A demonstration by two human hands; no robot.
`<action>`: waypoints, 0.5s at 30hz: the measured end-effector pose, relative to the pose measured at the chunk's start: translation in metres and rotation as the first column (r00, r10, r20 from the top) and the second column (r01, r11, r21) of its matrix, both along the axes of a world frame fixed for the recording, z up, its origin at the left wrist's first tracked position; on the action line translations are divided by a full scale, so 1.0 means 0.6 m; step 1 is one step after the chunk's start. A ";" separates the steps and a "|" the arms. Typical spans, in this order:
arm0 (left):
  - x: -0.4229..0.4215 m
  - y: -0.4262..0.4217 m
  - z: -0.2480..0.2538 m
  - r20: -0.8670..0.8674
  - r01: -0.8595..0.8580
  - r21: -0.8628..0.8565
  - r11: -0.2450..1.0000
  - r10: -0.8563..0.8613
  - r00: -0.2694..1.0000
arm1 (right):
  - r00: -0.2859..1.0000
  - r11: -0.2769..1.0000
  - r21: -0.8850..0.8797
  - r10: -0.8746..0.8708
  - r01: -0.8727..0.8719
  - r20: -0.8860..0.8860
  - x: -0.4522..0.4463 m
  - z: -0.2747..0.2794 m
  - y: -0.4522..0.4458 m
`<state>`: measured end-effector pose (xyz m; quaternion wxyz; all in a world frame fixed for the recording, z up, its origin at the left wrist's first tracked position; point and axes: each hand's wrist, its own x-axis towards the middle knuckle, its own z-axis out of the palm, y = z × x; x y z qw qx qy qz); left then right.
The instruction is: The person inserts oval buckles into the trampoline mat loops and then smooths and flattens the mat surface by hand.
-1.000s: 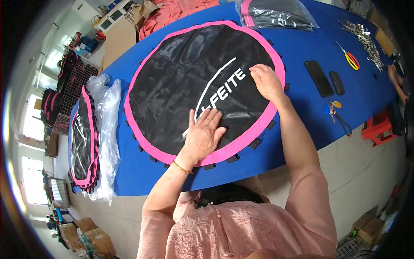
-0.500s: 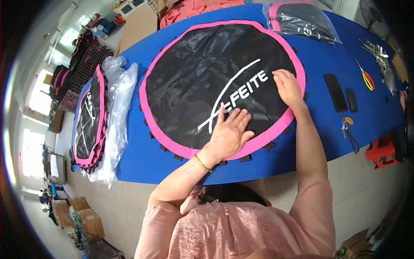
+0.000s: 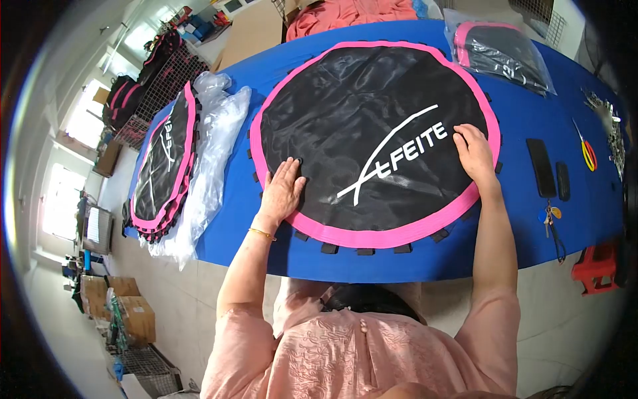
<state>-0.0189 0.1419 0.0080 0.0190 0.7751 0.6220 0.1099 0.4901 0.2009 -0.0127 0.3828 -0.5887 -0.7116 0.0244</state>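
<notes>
Across the blue counter point(image 3: 319, 266), with the big round mat's centre taken as the clock's centre and 12 o'clock pointing away from the person, a black trampoline mat point(image 3: 319, 120) lies spread out, edged in a pink border point(image 3: 362, 238) with dark tabs around it; white lettering reading "FEITE" beneath a curved stroke runs over its right half.

At 8 o'clock the left hand point(image 3: 284, 191) rests across the border, its fingertips on the black fabric; its grip is apart, fingers extended and thumb spread, clamped on nothing; a gold-coloured bangle point(image 3: 263, 234) circles that wrist. At 3 o'clock the right hand point(image 3: 474, 153) lies on the mat, fingertips by the end of the lettering; its grip is apart too, fingers slightly bent.

Toward 9 o'clock sits a folded pink-edged mat point(image 3: 158, 169), clear plastic point(image 3: 218, 159) just beside it; at 2 o'clock another folded mat point(image 3: 495, 50) lies inside a clear bag point(image 3: 543, 78); past the right edge, around 3 o'clock, are a black phone point(image 3: 541, 167), scissors point(image 3: 587, 154) with red and yellow handles and a pile of metal pieces point(image 3: 613, 133); keys point(image 3: 550, 216) lie at 4 o'clock.
</notes>
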 end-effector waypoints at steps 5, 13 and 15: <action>0.001 -0.010 -0.003 0.014 0.020 0.038 0.999 -0.020 1.000 | 0.931 0.956 -0.203 -0.132 0.210 0.341 -0.035 0.023 -0.035; 0.019 -0.032 0.009 0.015 0.056 0.017 0.998 -0.056 0.998 | 0.898 0.887 -0.299 -0.228 0.351 0.377 -0.024 0.045 -0.037; 0.038 -0.053 0.021 0.000 0.068 0.029 0.997 -0.068 0.998 | 0.880 0.867 -0.305 -0.258 0.393 0.400 -0.028 0.051 -0.036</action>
